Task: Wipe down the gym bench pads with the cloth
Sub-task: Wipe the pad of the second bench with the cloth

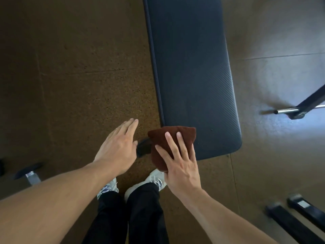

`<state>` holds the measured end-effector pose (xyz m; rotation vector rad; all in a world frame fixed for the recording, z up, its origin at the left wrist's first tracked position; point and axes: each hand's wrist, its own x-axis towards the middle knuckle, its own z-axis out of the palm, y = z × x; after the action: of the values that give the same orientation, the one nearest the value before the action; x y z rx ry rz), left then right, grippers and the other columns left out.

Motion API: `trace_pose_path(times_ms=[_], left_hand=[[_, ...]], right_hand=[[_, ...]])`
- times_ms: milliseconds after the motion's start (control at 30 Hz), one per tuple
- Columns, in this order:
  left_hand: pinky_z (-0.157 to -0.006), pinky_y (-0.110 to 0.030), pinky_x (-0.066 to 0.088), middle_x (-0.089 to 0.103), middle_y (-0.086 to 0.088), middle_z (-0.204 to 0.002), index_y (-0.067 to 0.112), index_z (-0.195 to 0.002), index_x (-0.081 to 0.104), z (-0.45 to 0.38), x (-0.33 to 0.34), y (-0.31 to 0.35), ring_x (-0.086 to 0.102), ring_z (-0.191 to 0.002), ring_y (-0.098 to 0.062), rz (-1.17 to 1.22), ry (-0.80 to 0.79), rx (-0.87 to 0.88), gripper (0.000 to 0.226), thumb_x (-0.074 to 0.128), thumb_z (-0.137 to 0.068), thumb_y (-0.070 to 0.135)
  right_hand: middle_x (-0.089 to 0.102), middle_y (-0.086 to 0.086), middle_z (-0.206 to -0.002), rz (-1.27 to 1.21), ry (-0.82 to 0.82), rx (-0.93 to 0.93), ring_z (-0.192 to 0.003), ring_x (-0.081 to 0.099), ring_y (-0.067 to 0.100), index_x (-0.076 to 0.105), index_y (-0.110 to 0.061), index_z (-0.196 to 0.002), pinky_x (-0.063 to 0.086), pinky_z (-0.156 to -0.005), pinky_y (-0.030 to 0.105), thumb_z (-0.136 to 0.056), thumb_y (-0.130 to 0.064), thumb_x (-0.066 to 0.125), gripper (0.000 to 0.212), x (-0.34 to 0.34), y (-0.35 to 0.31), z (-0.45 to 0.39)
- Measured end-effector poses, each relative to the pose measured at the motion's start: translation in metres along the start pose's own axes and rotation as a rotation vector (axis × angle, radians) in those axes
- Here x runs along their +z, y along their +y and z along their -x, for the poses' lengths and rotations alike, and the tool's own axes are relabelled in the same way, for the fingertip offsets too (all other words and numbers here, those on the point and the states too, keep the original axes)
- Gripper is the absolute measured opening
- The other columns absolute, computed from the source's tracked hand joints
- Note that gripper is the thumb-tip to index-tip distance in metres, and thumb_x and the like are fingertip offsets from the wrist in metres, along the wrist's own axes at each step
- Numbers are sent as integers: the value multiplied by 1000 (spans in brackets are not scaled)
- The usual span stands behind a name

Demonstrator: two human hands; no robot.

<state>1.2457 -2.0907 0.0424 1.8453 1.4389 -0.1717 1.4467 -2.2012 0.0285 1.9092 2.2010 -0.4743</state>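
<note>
A long black bench pad (191, 73) runs away from me up the middle of the view, its near end rounded. A dark brown cloth (182, 136) lies over the pad's near left corner and hangs off its edge. My right hand (181, 166) presses flat on the cloth with straight, spread fingers. My left hand (117, 147) hovers over the floor just left of the bench, fingers straight, holding nothing.
Brown rubber floor tiles surround the bench. A black frame leg with a chrome bar (297, 110) stands at the right. Black bars (297, 221) lie at the lower right, and a dumbbell (29, 173) at the lower left. My white shoes (149, 182) stand at the bench's end.
</note>
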Motion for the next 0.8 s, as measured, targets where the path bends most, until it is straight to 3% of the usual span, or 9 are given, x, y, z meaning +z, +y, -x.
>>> trace_pose_path(times_ms=[233, 433, 600, 700, 800], left_hand=[[-124, -39, 19, 10, -1, -169, 23, -161, 8, -14, -18, 14, 10, -156, -16, 17, 132, 67, 66, 42, -105, 28], [-124, -35, 10, 4, 1, -170, 22, -162, 5, -51, -32, 41, 2, -156, -15, 9, 251, 65, 66, 41, -107, 27], [-126, -38, 8, 2, -1, -170, 20, -161, 6, -70, -34, 67, -1, -156, -16, -51, 276, 66, 65, 41, -106, 24], [-127, -38, 1, -4, -2, -170, 20, -162, 3, -88, -33, 88, -8, -156, -16, -130, 261, 109, 65, 37, -107, 26], [-127, -38, -5, -4, -3, -170, 18, -162, 11, -114, -31, 116, -12, -156, -18, -176, 249, 104, 60, 35, -108, 28]], right_hand=[[-2, -3, -175, -85, 18, -68, -160, -15, 25, 21, -44, -162, -3, -128, 60, -97, -58, 55, 75, -45, 33, -93], [1, -5, -175, -80, -5, -162, -160, -11, 24, 15, -43, -164, -5, -128, 57, -101, -38, 45, 69, -88, 86, -190], [8, -1, -175, -154, 83, -80, -161, -6, 25, 24, -40, -163, 1, -129, 54, -95, -32, 58, 77, -63, 135, -102], [9, 1, -174, -88, 23, -73, -161, -5, 28, 24, -41, -163, 11, -127, 59, -84, -39, 71, 92, -34, 147, -12], [5, -3, -174, -74, -23, -33, -161, -7, 25, 13, -46, -163, 18, -126, 60, -94, -57, 51, 80, -19, 147, 36]])
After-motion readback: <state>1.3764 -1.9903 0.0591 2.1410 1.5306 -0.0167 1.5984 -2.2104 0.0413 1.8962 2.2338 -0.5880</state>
